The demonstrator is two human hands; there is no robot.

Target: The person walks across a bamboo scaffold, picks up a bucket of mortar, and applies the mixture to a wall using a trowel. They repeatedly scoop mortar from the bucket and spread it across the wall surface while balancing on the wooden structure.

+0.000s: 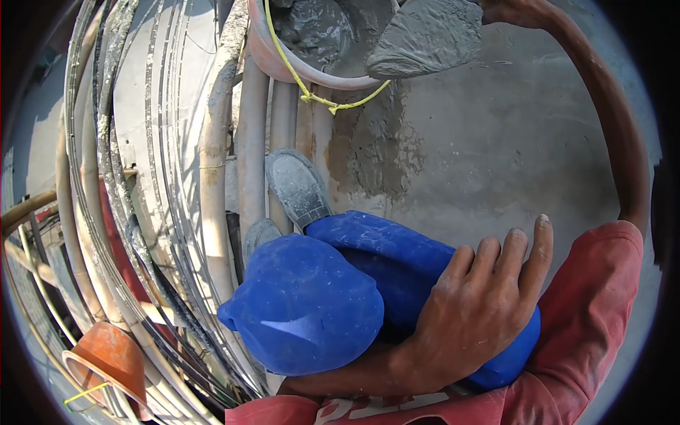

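At the top edge my right hand is closed around the handle end of a trowel, only partly in view. The trowel's blade is coated in wet grey mortar and tilts over the rim of a pale bucket. Inside that bucket is more wet mortar, and a yellow rope handle hangs over its side. My left hand is empty, palm down over my blue trousers, its fingers stretched out and slightly apart.
Bamboo poles and dark cables run along my left. An orange bucket hangs tilted at lower left. My dusty shoe stands on the poles, beside a grey plastered wall with a wet patch.
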